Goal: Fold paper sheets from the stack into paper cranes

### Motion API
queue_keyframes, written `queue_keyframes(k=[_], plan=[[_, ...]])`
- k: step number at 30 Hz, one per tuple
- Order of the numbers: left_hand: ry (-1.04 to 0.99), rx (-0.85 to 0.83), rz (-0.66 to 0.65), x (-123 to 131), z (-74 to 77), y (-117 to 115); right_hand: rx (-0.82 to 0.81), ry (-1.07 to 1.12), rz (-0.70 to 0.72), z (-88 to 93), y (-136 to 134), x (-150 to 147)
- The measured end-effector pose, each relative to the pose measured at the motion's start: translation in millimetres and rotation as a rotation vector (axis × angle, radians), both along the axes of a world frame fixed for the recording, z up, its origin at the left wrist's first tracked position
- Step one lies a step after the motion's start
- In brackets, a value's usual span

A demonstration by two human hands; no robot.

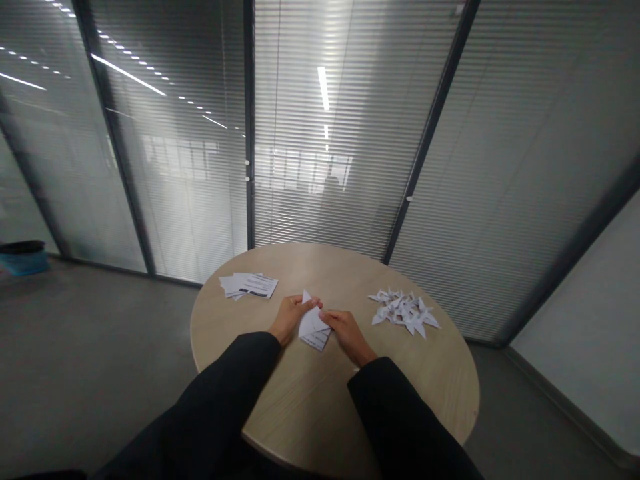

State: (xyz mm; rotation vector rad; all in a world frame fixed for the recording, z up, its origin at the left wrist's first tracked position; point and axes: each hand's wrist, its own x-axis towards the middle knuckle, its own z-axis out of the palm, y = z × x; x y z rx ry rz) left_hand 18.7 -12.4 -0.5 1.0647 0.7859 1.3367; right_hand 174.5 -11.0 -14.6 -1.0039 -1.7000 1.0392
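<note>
Folded paper point(313, 324) is pinched by the left hand point(289, 316) and right hand point(346, 328) over a round table point(295, 400), where the paper could be skewed by uneven finger pressure.

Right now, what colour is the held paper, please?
The paper is white with dark print; head view.

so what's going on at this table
A person is working with bare hands at a round wooden table. The left hand and the right hand both hold a folded piece of white paper, with some print showing on its lower part. Loose printed sheets lie to the left, and a pile of pointed, folded white paper shapes sits to the right.
</note>
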Motion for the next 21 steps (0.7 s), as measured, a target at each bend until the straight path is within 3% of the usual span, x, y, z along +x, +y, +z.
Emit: queue_keyframes(k=[8,17,21], plan=[[-0.015,0.042,-0.024,-1.1,-1.5,0.2,0.113,-0.070,-0.047,6.6,-5.0,-3.0],[-0.006,0.023,0.056,-3.7,6.8,-3.8,-0.020,0.042,-0.015,3.4,-2.4,-4.0],[-0.055,0.021,0.046,-2.8,9.1,-4.9,0.064,-0.048,-0.062,4.5,-2.5,-2.0]])
